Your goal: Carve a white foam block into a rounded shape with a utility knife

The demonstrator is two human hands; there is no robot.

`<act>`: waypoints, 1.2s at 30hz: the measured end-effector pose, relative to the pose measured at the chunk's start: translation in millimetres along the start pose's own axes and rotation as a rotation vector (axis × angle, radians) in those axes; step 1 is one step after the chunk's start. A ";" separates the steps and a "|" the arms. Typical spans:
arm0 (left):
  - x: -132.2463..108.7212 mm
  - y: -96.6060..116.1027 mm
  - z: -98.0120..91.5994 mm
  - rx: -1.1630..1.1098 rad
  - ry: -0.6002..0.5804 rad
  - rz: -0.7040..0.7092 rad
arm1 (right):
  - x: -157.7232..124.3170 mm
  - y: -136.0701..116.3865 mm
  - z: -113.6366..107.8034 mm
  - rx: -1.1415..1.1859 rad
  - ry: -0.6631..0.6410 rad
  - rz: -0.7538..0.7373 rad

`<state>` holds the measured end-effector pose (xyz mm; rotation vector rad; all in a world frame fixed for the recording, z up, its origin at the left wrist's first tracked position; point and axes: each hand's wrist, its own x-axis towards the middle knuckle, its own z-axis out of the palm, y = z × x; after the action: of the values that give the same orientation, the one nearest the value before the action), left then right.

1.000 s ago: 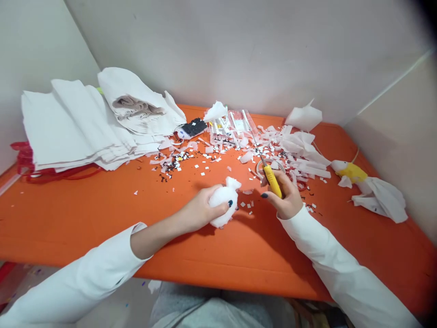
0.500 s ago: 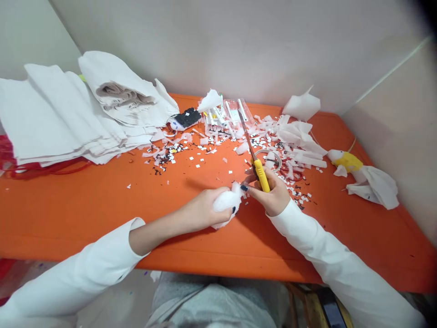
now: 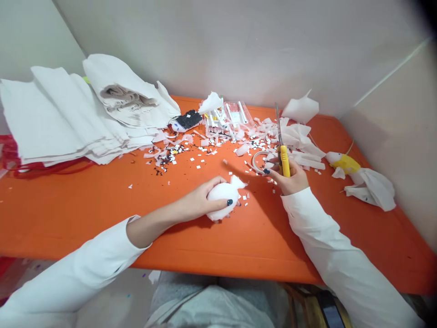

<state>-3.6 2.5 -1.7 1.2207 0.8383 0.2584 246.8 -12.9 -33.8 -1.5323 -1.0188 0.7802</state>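
Note:
A white, stuffed, fish-shaped piece (image 3: 218, 193) with a small flared tail rests low over the orange table. My left hand (image 3: 201, 198) is closed around its body, with the thumb across the top. To the right, clear of the piece, my right hand (image 3: 292, 177) is closed around yellow-handled scissors (image 3: 284, 161). Their long metal blades point away from me, toward the wall. A ring of tape (image 3: 256, 163) lies just left of the right hand. Small white paper bits (image 3: 246, 197) are scattered beside the tail.
A thick stack of white sheets (image 3: 51, 118) covers the table's left side. Markers in a clear case (image 3: 235, 114) and a black pad (image 3: 189, 119) sit at the back among many scraps. A yellow-and-white stuffed shape (image 3: 344, 162) lies at right. The table (image 3: 102, 237) ends close to my lap.
My right hand has moved right, away from the tail, carrying the scissors, which now point more straight ahead. My left hand has shifted slightly left with the white piece.

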 end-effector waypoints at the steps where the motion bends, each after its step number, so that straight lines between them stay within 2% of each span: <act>1: 0.8 -0.2 -2.1 -0.007 -0.005 0.018 | 3.4 1.6 -3.8 -0.036 0.006 -0.010; 4: 3.4 -1.9 -7.0 -0.029 0.002 0.072 | 7.3 5.7 -7.0 -0.041 -0.041 -0.043; 7: 4.8 -4.6 -9.6 -0.094 0.040 0.087 | 2.2 6.1 -1.2 0.031 -0.124 -0.077; 11: 4.5 -6.8 -12.0 -0.151 0.019 0.103 | -11.0 1.0 6.3 0.129 -0.247 -0.039; 13: 5.6 -7.0 -12.9 -0.095 0.003 0.099 | -16.5 -1.1 8.5 0.139 -0.332 -0.018; 16: 9.2 -6.5 -13.4 0.044 0.083 0.099 | -20.8 -0.7 12.3 0.107 -0.414 -0.023; 18: 11.2 -5.9 -13.0 0.050 0.127 0.127 | -21.2 1.1 15.1 0.096 -0.405 -0.014; 23: 11.1 -7.5 -11.6 0.042 0.108 0.277 | -19.6 3.8 17.4 0.113 -0.285 0.112; 27: 15.2 -13.9 -15.6 0.111 0.200 0.397 | -20.2 6.3 15.4 0.115 -0.315 0.143; 31: 20.5 -17.9 -23.5 0.130 0.293 0.413 | -19.9 10.1 12.8 0.083 -0.368 0.080; 36: 19.3 -17.4 -23.2 0.127 0.259 0.375 | -20.2 9.7 14.4 0.079 -0.360 0.071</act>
<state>-10.8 24.5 -27.8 1.4827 0.8526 0.6872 227.6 -25.7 -47.0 -1.3947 -1.1826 1.1621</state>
